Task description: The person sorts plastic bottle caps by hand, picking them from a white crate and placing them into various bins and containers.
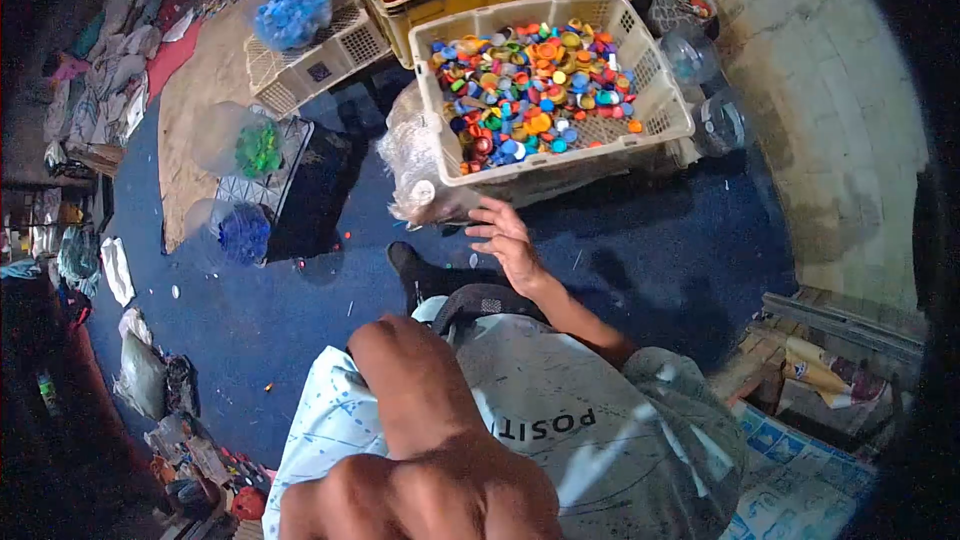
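Note:
My left hand (420, 495) is raised close to the camera, knuckles toward me and fingers curled. Whatever it may hold is out of sight below the frame. Just in front of the white crate, my right hand (505, 240) hangs with its fingers apart and nothing in them. The white crate (560, 168) is filled with loose bottle caps (545, 80) in many colours, and part of its bare bottom shows at the right. Under its left side lies a clear plastic bag (410, 155), with a white round lid (422, 192) on it, left of my right hand.
Behind stand yellow bins (395, 5), one with red and orange caps. At left, clear containers hold blue caps (292, 12), green caps (258, 148) and dark blue caps (243, 232). Clear jugs (722, 123) stand right of the crate, beside a wall (830, 120). Cloth heaps (95, 70) lie far left.

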The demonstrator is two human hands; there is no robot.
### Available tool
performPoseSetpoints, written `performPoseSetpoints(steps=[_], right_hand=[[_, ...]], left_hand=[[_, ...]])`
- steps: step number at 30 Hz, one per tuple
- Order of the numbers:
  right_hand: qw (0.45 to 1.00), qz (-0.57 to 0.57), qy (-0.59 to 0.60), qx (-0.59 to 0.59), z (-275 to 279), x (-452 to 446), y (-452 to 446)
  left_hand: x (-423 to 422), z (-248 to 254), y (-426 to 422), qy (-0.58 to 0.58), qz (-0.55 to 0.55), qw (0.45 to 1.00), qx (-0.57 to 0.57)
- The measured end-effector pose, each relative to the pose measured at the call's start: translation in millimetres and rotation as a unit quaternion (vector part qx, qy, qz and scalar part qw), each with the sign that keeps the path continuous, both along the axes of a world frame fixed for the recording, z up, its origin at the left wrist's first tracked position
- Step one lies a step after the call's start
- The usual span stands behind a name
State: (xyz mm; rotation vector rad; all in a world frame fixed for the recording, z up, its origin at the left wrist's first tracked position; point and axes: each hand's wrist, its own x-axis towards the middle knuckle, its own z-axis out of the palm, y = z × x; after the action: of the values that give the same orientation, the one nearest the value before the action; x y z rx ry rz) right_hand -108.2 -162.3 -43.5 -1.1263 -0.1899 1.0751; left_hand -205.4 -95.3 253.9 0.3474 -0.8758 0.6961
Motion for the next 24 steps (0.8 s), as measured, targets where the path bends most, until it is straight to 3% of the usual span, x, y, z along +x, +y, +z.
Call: performPoseSetpoints(steps=[9, 16, 20, 22, 24], right_hand=[[0.998, 0.039, -0.034, 0.027, 19.6, 47.1, -33.6], [0.987, 0.113, -0.091, 0.073, 34.4, 111.8, -24.7], [0.984, 0.103, -0.142, 0.022, 48.6, 154.7, -21.9], [0.969, 0.076, -0.232, -0.023, 48.0, 182.7, -14.6], [0.896, 0.056, -0.408, -0.165, 45.6, 234.4, -1.2]], left_hand=[[53.0, -9.8, -37.9, 0.002, 0.028, 1.000, -0.013], [98.2, -28.6, -17.6, 0.009, 0.083, 0.996, -0.034], [133.5, -50.8, 8.7, 0.051, 0.144, 0.987, -0.046], [152.8, -72.6, 24.6, 0.128, 0.213, 0.967, -0.051], [176.1, -104.7, 41.5, 0.257, 0.299, 0.917, -0.065]])
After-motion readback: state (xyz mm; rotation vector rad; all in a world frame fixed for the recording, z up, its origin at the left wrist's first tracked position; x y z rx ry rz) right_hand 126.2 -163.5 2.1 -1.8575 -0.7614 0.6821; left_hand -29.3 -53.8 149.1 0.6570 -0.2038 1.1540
